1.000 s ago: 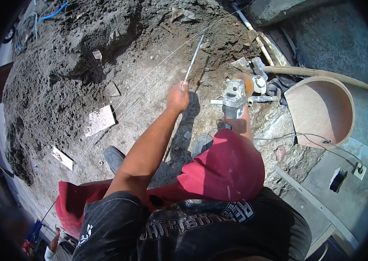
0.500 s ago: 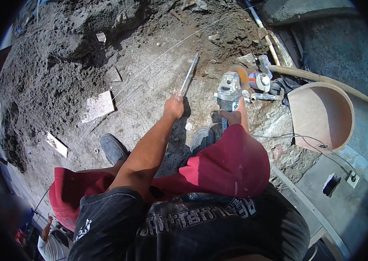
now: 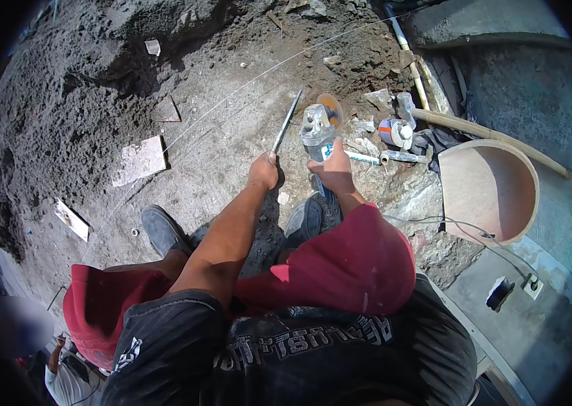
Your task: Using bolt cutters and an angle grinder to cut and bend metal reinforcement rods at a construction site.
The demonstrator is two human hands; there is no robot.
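Observation:
My left hand (image 3: 263,171) is closed round the lower end of a thin grey metal rod (image 3: 288,123), which points away from me over the ground. In my right hand (image 3: 335,168) is an angle grinder (image 3: 315,130), gripped by its body, with its grey head pointing away. An orange-brown disc (image 3: 332,109) sits at the head's right side. The grinder is just right of the rod, with a small gap between them. Its side handle (image 3: 363,158) sticks out to the right. Part of the grinder's body is hidden under my right hand.
A hammer with a long wooden handle (image 3: 489,130), a white-topped can (image 3: 395,133) and pipe pieces (image 3: 404,157) lie right. Beyond them stands a pinkish curved basin (image 3: 492,193); a cord runs to a socket (image 3: 533,286). Rubble (image 3: 49,128) and tile pieces (image 3: 140,161) lie left; another person (image 3: 62,375) is lower left.
My right hand has brought the angle grinder left, closer to the rod. The rod stays in my left hand, and the whole view has shifted slightly.

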